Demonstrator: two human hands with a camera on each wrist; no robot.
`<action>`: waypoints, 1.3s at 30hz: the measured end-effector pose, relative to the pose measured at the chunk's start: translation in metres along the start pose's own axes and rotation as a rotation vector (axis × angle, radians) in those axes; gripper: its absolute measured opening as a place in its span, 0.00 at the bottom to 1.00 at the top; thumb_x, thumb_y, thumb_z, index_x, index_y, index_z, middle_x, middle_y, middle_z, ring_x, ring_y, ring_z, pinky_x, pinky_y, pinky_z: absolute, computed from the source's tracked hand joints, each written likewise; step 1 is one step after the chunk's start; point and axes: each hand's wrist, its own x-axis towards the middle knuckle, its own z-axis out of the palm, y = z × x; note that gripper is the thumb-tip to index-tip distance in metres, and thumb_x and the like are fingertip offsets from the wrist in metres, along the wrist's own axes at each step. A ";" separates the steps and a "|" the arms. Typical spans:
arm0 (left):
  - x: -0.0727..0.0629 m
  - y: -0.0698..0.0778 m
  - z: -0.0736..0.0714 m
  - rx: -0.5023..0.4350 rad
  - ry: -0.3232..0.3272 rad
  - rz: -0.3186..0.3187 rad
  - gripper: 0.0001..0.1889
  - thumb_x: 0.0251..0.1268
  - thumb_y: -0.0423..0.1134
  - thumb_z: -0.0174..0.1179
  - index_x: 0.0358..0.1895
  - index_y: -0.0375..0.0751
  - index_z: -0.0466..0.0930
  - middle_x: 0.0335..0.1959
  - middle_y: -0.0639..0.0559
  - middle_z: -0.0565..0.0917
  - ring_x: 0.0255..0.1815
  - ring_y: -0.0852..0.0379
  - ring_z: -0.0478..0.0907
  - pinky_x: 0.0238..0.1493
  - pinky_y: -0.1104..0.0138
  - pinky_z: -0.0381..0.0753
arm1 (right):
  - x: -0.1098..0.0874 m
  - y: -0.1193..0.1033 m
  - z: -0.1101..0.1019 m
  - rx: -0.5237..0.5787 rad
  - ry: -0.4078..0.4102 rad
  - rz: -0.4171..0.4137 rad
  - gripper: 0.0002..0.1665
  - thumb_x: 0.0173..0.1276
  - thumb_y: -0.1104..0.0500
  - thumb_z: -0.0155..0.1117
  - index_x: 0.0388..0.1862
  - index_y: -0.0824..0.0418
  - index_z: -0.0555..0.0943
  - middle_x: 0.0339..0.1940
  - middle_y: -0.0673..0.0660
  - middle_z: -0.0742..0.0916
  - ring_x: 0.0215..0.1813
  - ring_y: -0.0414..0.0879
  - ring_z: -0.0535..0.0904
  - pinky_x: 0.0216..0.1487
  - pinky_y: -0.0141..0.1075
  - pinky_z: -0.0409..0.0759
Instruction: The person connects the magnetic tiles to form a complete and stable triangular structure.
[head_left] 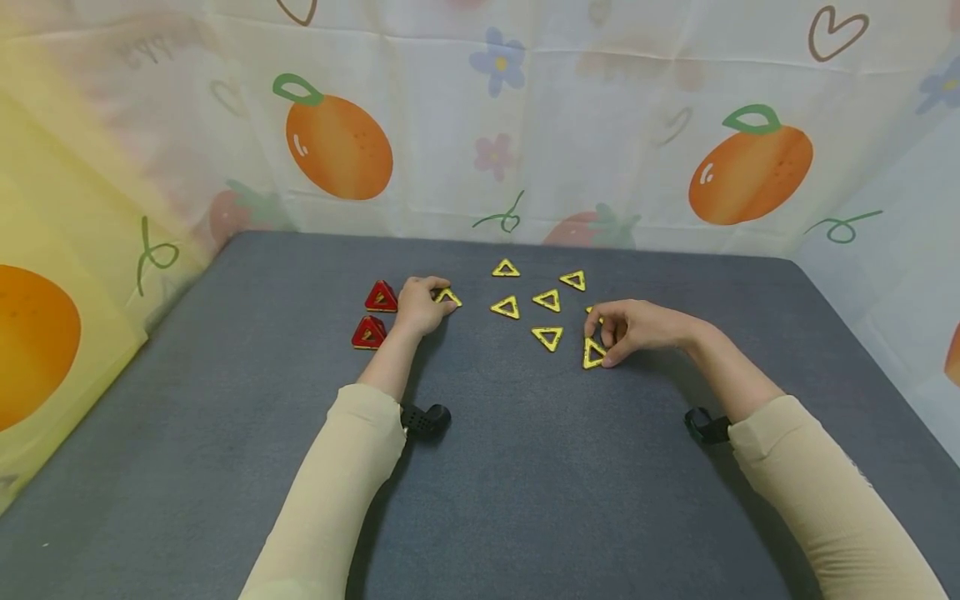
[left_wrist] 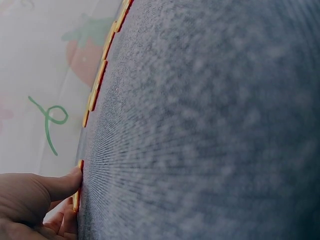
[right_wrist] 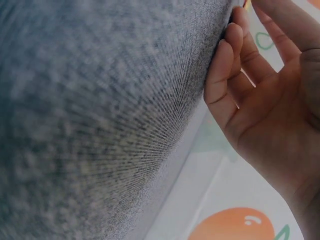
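Observation:
My left hand (head_left: 422,307) pinches a yellow triangular frame (head_left: 448,297) that lies on the table. In the left wrist view, the thumb presses this piece's edge (left_wrist: 77,192), which looks yellow and red. Two red triangular pieces (head_left: 381,297), raised like small pyramids, stand just left of that hand. My right hand (head_left: 637,325) pinches another yellow triangular frame (head_left: 593,353) between thumb and index finger. A further yellow frame is mostly hidden behind the right fingers. Several loose yellow triangular frames (head_left: 547,300) lie flat between the hands.
The dark grey table (head_left: 480,467) reaches back to a white curtain (head_left: 450,117) printed with fruit and flowers. A black wrist strap (head_left: 426,422) shows at the left cuff, another (head_left: 707,427) at the right.

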 end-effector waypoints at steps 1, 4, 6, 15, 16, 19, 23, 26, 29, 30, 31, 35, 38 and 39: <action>0.000 0.000 0.000 0.001 -0.002 0.002 0.23 0.72 0.38 0.59 0.67 0.40 0.73 0.70 0.36 0.65 0.69 0.39 0.63 0.67 0.52 0.71 | 0.000 -0.001 0.000 0.001 0.000 0.000 0.24 0.57 0.60 0.77 0.50 0.59 0.76 0.35 0.58 0.79 0.33 0.44 0.73 0.35 0.34 0.74; -0.001 0.001 -0.001 -0.001 -0.004 0.004 0.23 0.72 0.38 0.59 0.67 0.39 0.73 0.70 0.35 0.65 0.69 0.39 0.63 0.67 0.52 0.71 | 0.001 -0.004 0.001 -0.010 -0.006 0.007 0.21 0.57 0.61 0.77 0.44 0.60 0.75 0.35 0.57 0.79 0.34 0.45 0.74 0.36 0.35 0.74; -0.001 0.001 -0.002 -0.001 -0.007 0.003 0.23 0.72 0.38 0.59 0.68 0.39 0.73 0.70 0.35 0.65 0.69 0.39 0.63 0.67 0.52 0.70 | 0.001 -0.006 0.001 -0.027 -0.011 0.012 0.17 0.57 0.61 0.76 0.39 0.61 0.76 0.33 0.56 0.80 0.34 0.45 0.75 0.36 0.36 0.75; 0.000 0.000 -0.001 0.002 -0.006 0.003 0.23 0.72 0.38 0.59 0.67 0.39 0.73 0.69 0.35 0.65 0.69 0.39 0.63 0.67 0.52 0.71 | 0.001 -0.024 0.010 -0.040 -0.052 -0.026 0.13 0.64 0.56 0.71 0.28 0.60 0.77 0.23 0.48 0.79 0.25 0.37 0.69 0.31 0.31 0.70; 0.000 0.000 -0.001 0.004 -0.005 0.005 0.23 0.72 0.38 0.59 0.67 0.39 0.73 0.69 0.35 0.65 0.69 0.39 0.64 0.67 0.51 0.71 | 0.002 -0.028 0.012 -0.030 -0.051 -0.032 0.13 0.64 0.56 0.71 0.29 0.60 0.76 0.22 0.48 0.78 0.25 0.37 0.68 0.30 0.31 0.70; -0.001 0.001 -0.001 -0.003 -0.004 0.011 0.23 0.71 0.38 0.59 0.67 0.39 0.73 0.69 0.35 0.65 0.68 0.39 0.64 0.67 0.51 0.70 | 0.006 -0.043 0.022 0.016 -0.043 -0.042 0.10 0.65 0.59 0.70 0.37 0.62 0.78 0.22 0.50 0.80 0.26 0.39 0.72 0.33 0.33 0.74; 0.000 0.000 -0.001 -0.010 -0.006 0.015 0.22 0.71 0.38 0.59 0.67 0.39 0.74 0.69 0.35 0.66 0.68 0.39 0.64 0.67 0.51 0.70 | 0.014 -0.066 0.036 0.050 -0.061 -0.057 0.15 0.65 0.61 0.69 0.47 0.62 0.77 0.22 0.51 0.82 0.27 0.41 0.76 0.35 0.35 0.78; 0.000 -0.001 0.000 -0.013 -0.005 0.014 0.22 0.71 0.38 0.59 0.67 0.39 0.74 0.69 0.35 0.66 0.68 0.39 0.64 0.66 0.51 0.71 | 0.022 -0.081 0.047 0.039 -0.085 -0.086 0.17 0.65 0.60 0.69 0.51 0.59 0.77 0.23 0.51 0.84 0.27 0.42 0.77 0.34 0.35 0.77; 0.000 -0.001 0.000 -0.011 -0.002 0.012 0.22 0.71 0.38 0.59 0.66 0.39 0.74 0.69 0.35 0.66 0.68 0.39 0.64 0.67 0.51 0.70 | 0.029 -0.095 0.057 0.043 -0.086 -0.122 0.17 0.66 0.60 0.68 0.52 0.56 0.78 0.24 0.53 0.85 0.27 0.43 0.79 0.34 0.35 0.77; 0.000 -0.001 0.000 -0.009 -0.002 0.011 0.22 0.71 0.38 0.59 0.66 0.39 0.74 0.69 0.35 0.66 0.69 0.39 0.63 0.67 0.51 0.70 | 0.031 -0.098 0.060 0.042 -0.081 -0.126 0.16 0.67 0.60 0.68 0.53 0.55 0.78 0.25 0.54 0.86 0.28 0.44 0.80 0.34 0.35 0.78; 0.000 -0.001 0.000 -0.008 -0.001 0.010 0.22 0.71 0.38 0.59 0.66 0.39 0.74 0.69 0.35 0.66 0.69 0.39 0.63 0.68 0.51 0.70 | 0.034 -0.101 0.062 0.045 -0.076 -0.131 0.16 0.67 0.61 0.67 0.53 0.55 0.78 0.26 0.54 0.87 0.28 0.44 0.81 0.35 0.35 0.79; 0.000 0.000 0.001 -0.003 0.006 0.006 0.23 0.71 0.38 0.59 0.67 0.40 0.74 0.70 0.35 0.66 0.69 0.39 0.64 0.67 0.51 0.71 | 0.042 -0.112 0.072 0.046 -0.069 -0.135 0.14 0.69 0.62 0.64 0.53 0.55 0.79 0.29 0.56 0.89 0.32 0.46 0.86 0.38 0.35 0.84; 0.000 -0.001 0.001 0.005 0.012 0.007 0.23 0.71 0.38 0.59 0.67 0.39 0.73 0.70 0.35 0.66 0.69 0.39 0.64 0.67 0.51 0.71 | 0.047 -0.119 0.079 0.049 -0.065 -0.139 0.14 0.69 0.63 0.64 0.52 0.55 0.80 0.28 0.55 0.88 0.31 0.45 0.86 0.38 0.35 0.85; 0.000 -0.001 0.001 0.006 0.012 0.007 0.23 0.71 0.38 0.59 0.67 0.39 0.73 0.70 0.35 0.66 0.69 0.39 0.64 0.67 0.51 0.71 | 0.048 -0.121 0.082 0.050 -0.062 -0.141 0.13 0.69 0.63 0.65 0.52 0.56 0.80 0.28 0.55 0.87 0.31 0.44 0.86 0.37 0.35 0.85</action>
